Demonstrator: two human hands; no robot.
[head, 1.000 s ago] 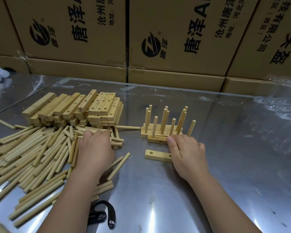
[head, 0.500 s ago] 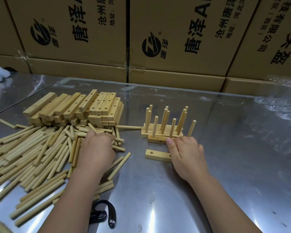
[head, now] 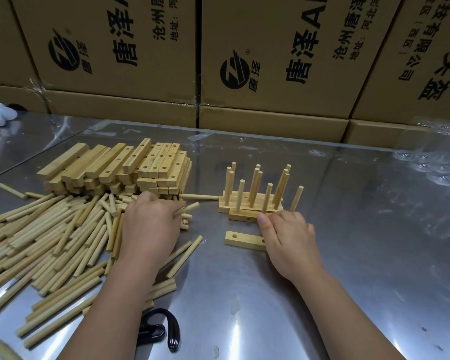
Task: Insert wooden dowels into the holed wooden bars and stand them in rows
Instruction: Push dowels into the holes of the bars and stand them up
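Two hands work palm down over the tabletop point(head: 361, 242). The left hand point(head: 151, 227) sits at the right edge of the dowel pile point(head: 50, 237), fingers curled round a dowel point(head: 191, 207) whose tip pokes out to the right. The right hand point(head: 287, 240), fingers bent, covers the right end of a flat bar point(head: 240, 239); whether it grips cannot be told. One fingertip point(head: 262, 219) lies against the front of the rows point(head: 250, 203) standing just beyond. The bar stack point(head: 115, 167) lies behind the pile.
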